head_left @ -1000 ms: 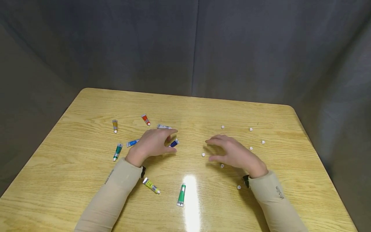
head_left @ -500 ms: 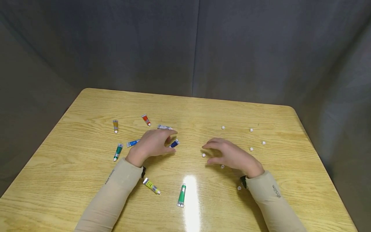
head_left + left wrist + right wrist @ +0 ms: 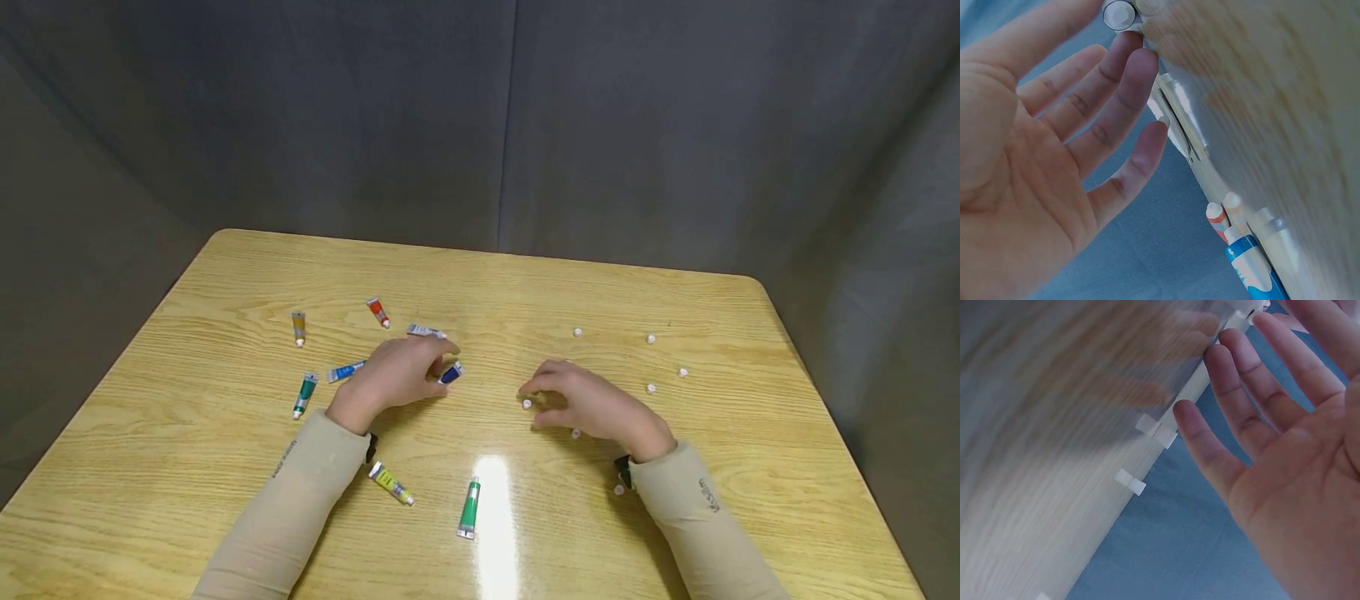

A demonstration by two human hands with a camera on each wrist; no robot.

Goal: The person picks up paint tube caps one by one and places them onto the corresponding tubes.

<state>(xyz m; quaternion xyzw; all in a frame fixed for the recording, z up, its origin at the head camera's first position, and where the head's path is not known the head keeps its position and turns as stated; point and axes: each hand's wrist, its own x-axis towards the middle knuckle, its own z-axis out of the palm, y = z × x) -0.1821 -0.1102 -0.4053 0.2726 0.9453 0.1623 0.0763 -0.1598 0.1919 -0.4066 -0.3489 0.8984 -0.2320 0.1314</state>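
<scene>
On the left of the head view my left hand (image 3: 390, 375) spreads its thumb and fingers around a dark blue paint tube (image 3: 451, 373) lying on the table. Part of that tube is hidden behind the hand. In the left wrist view a white-capped tube end (image 3: 1119, 14) shows between the thumb and fingertips, which are not closed on it. My right hand (image 3: 600, 404) is low over the table, thumb and forefinger apart on either side of a small white cap (image 3: 527, 404). Its palm and loosely extended fingers (image 3: 1222, 369) hold nothing in the right wrist view.
Paint tubes lie around the left arm: light blue (image 3: 347, 372), white (image 3: 427, 332), red (image 3: 378, 312), ochre (image 3: 298, 329), teal (image 3: 304, 396) and yellow (image 3: 392, 483). A green tube (image 3: 469, 508) lies in front. Several white caps (image 3: 651, 388) are scattered right; dark curtains (image 3: 480, 125) stand behind.
My right hand has moved left and slightly nearer the front, to the white cap. The left thumb has drawn in a little toward the dark blue tube.
</scene>
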